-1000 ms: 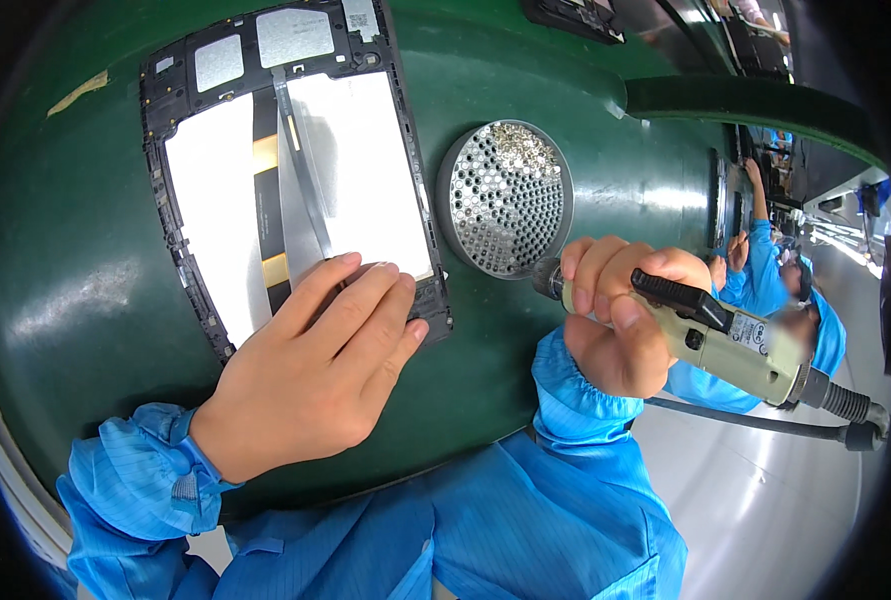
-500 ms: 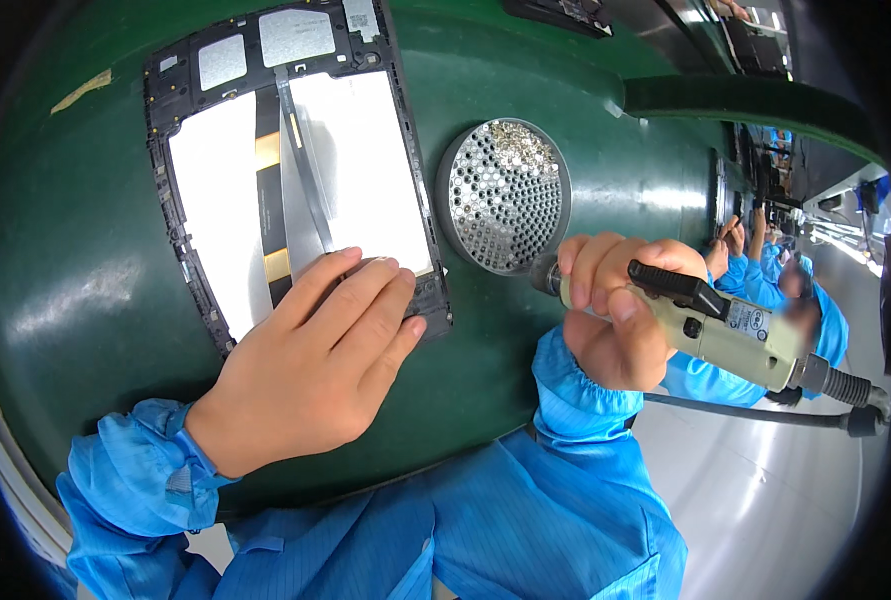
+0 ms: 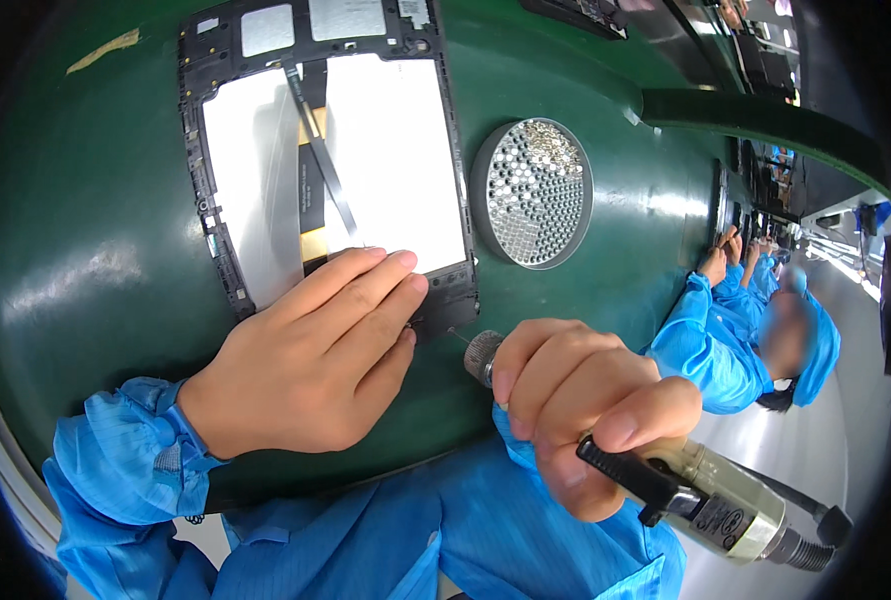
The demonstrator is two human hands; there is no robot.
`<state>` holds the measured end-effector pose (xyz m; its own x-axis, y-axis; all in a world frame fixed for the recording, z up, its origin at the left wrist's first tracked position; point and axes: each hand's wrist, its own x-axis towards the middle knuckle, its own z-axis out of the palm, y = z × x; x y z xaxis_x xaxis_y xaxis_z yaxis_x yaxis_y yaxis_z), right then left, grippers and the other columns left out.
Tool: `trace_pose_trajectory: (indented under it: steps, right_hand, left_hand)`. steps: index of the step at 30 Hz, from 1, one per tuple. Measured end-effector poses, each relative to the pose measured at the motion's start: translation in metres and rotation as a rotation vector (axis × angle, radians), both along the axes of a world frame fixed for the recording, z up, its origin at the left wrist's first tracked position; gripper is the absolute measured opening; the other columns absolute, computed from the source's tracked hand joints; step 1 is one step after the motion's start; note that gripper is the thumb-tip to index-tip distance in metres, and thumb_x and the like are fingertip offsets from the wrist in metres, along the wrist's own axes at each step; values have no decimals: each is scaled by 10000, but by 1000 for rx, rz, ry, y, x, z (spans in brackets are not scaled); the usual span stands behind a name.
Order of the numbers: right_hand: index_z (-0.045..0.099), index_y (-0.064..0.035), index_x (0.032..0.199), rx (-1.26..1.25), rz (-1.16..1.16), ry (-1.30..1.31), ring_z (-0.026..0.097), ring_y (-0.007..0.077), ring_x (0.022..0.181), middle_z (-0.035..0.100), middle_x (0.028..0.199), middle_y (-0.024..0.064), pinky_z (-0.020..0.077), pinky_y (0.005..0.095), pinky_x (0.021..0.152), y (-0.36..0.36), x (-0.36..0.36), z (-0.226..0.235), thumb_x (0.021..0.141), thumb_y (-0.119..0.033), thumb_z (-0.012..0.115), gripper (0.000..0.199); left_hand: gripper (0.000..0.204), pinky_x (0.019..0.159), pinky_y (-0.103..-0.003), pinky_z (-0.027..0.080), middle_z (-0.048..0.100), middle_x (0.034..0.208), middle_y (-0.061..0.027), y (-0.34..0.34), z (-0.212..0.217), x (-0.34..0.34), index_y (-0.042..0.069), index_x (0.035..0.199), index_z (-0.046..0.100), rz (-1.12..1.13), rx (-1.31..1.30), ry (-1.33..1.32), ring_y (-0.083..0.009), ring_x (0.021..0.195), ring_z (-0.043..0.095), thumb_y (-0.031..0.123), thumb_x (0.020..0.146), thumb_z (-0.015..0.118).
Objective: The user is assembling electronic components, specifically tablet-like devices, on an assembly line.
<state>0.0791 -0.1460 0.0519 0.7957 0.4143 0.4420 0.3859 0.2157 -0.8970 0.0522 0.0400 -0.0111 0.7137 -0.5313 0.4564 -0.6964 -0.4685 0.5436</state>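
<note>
A tablet housing (image 3: pixel 395 150) with a black frame and two bright white panels lies on the green mat. A dark flex cable (image 3: pixel 322 165) runs slantwise down its middle, over a black and gold strip. My left hand (image 3: pixel 310 360) rests flat over the lower part of the housing, fingers stretched out. My right hand (image 3: pixel 585 400) is closed round a pale green electric screwdriver (image 3: pixel 735 505) with a black lever. Its knurled metal nose (image 3: pixel 481 355) points at the lower right corner of the housing; a thin bit shows there, though contact cannot be made out.
Right of the housing stands a round grey tray (image 3: pixel 535 195) of small screws. A strip of tan tape (image 3: pixel 103 50) sticks to the green mat (image 3: pixel 75 200) at the far left. Another person (image 3: pixel 755 330) in blue works at the right, beyond a dark green bar (image 3: pixel 755 112).
My right hand has brought the screwdriver down and left, its nose now by the housing's lower right corner. Housing and tray both appear farther right in view. My left hand stays on the housing.
</note>
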Motion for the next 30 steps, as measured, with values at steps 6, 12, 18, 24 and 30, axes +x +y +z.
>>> trace_pose_trajectory:
  steps: [6, 12, 18, 24, 30]
  right_hand:
    - [443, -80, 1047, -34, 62, 9, 517, 162, 519, 511, 632, 25, 448, 333, 514, 5, 1, -5, 837, -85, 610, 269]
    - [438, -66, 1040, -73, 121, 43, 516, 172, 521, 506, 632, 40, 445, 355, 540, 2, 5, -8, 788, -12, 590, 299]
    - [436, -62, 1040, -76, 123, 57, 507, 176, 523, 505, 635, 40, 440, 363, 542, 3, 3, -9, 786, -10, 580, 296]
    - [471, -20, 1014, 29, 82, 34, 517, 199, 526, 527, 638, 77, 458, 378, 549, 7, 0, -20, 737, 32, 598, 309]
    - [484, -5, 1079, 103, 117, 114, 541, 221, 601, 549, 715, 130, 461, 425, 589, -13, 10, -9, 753, 58, 598, 351]
  left_hand:
    - [102, 958, -477, 481, 630, 1060, -230, -3, -3, -3, -51, 802, 670, 81, -76, 54, -367, 1072, 603, 12, 722, 678]
    - [116, 956, -469, 482, 641, 1041, -229, -2, -4, -4, -60, 800, 673, 59, -52, -5, -361, 1059, 610, 19, 717, 691]
    - [110, 962, -469, 477, 640, 1032, -231, 0, -3, -4, -66, 791, 663, 33, -18, -10, -368, 1042, 613, 16, 721, 688]
    - [124, 978, -518, 446, 621, 1046, -237, 0, 0, -3, -69, 791, 655, 21, -24, -20, -367, 1068, 592, 19, 709, 685]
    - [175, 998, -522, 413, 602, 1002, -188, -12, 10, 0, -67, 839, 653, 76, 82, 1, -339, 1047, 571, 63, 722, 654]
